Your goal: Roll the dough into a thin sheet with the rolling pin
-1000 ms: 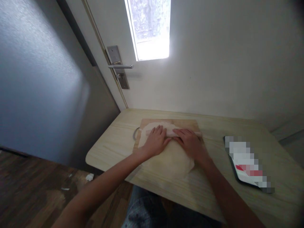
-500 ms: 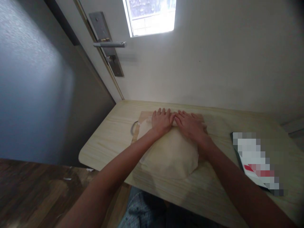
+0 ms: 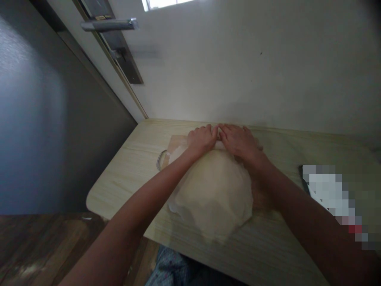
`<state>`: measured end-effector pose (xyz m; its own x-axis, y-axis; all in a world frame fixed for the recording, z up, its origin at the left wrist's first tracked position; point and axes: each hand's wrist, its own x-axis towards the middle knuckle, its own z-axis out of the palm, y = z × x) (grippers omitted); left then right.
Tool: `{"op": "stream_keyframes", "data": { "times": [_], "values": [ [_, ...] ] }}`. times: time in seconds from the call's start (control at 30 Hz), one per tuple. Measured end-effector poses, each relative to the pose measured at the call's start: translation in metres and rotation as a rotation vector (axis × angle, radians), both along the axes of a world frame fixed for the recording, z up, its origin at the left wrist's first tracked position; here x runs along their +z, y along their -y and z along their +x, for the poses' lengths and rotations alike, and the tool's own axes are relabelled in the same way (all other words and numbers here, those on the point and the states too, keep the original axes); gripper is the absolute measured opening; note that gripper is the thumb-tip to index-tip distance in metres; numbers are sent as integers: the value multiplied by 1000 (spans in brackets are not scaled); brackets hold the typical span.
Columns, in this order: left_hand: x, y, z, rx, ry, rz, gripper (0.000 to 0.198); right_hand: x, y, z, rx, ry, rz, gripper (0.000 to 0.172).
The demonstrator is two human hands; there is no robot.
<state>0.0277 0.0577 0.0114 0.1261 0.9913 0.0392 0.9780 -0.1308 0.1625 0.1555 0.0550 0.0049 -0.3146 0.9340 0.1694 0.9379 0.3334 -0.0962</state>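
Note:
A large thin sheet of pale dough (image 3: pixel 214 190) lies over a wooden cutting board (image 3: pixel 179 140), its near edge hanging past the board towards me. Across the far part of the dough is a light rolling pin (image 3: pixel 220 145), mostly covered by my hands; its right end pokes out beside my right hand. My left hand (image 3: pixel 203 139) rests on the pin with its fingers bent over the far side. Close beside it, thumbs nearly touching, my right hand (image 3: pixel 239 140) is curled over the pin too. At the board's left end sticks out a metal loop handle (image 3: pixel 160 159).
The board lies on a light wooden table (image 3: pixel 119 182) with a rounded left corner. Behind it stands a white door (image 3: pixel 208 71) with a metal lever handle (image 3: pixel 108 25). A flat dark-edged object (image 3: pixel 304 178), blurred out, lies to the right. My legs are below the table edge.
Both hands have pushed the rolling pin away from me, towards the board's far edge. More dough shows on the near side. My view has tilted downward and closer.

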Motion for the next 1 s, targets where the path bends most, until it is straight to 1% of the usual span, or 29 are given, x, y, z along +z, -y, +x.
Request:
{"op": "stream_keyframes", "data": {
  "times": [0.13, 0.27, 0.4, 0.5, 0.67, 0.8, 0.87, 1.0],
  "values": [
    [-1, -12, 1, 32, 19, 4, 59, 2, -10, 0, -21, 13, 5, 41],
    [0, -21, 1, 18, 28, 18, 57, 2, -20, -1, -31, 39, 9, 40],
    [0, -27, 1, 22, 50, 44, 57, 1, -29, -1, -48, 27, 0, 42],
    [-2, -28, 1, 21, 50, 75, 58, 1, -30, -1, -59, 24, -9, 43],
    [-5, -19, 3, 47, 14, 106, 55, 3, -18, -1, -103, 48, -31, 42],
    [-4, -7, 4, 74, -21, 95, 45, 5, -3, -3, -105, 45, -27, 38],
    [-3, 0, 4, 72, -34, 97, 42, 5, 6, -4, -109, 44, -25, 37],
    [-6, 15, 2, 53, -69, 127, 42, 5, 22, -6, -106, 58, -22, 38]
  ]
}}
